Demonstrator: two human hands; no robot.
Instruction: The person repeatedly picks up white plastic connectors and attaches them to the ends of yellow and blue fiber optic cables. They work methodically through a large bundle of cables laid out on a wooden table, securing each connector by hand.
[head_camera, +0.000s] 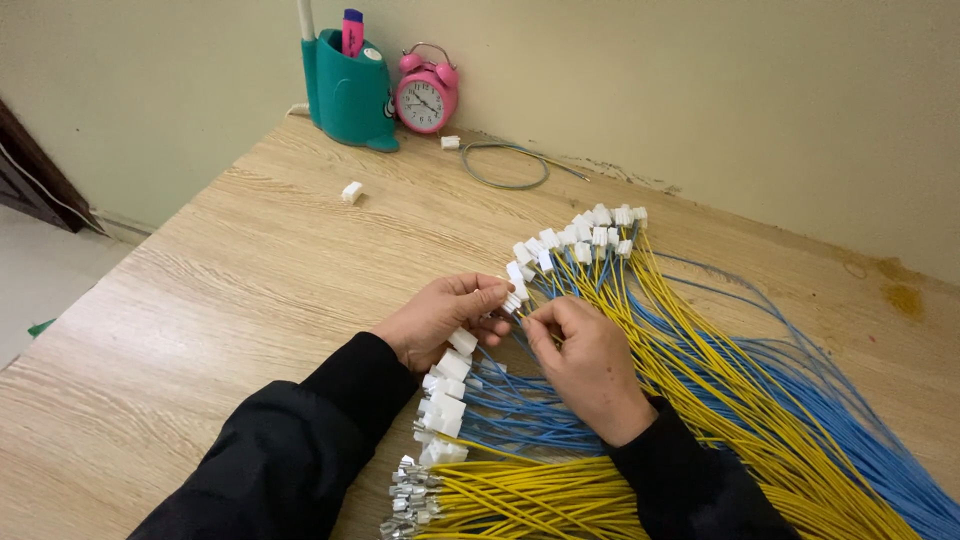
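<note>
White connector, wires trailing toward the person, pinched between both hands.

wooden table, yellow and blue wires, white connectors, pink clock, teal holder

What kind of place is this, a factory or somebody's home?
Probably a home or small workroom used for piecework, not a factory floor. A plain wooden table stands against a bare wall, with a pink alarm clock and a teal pen holder, while heaps of yellow and blue wires with white connectors cover it.
</note>
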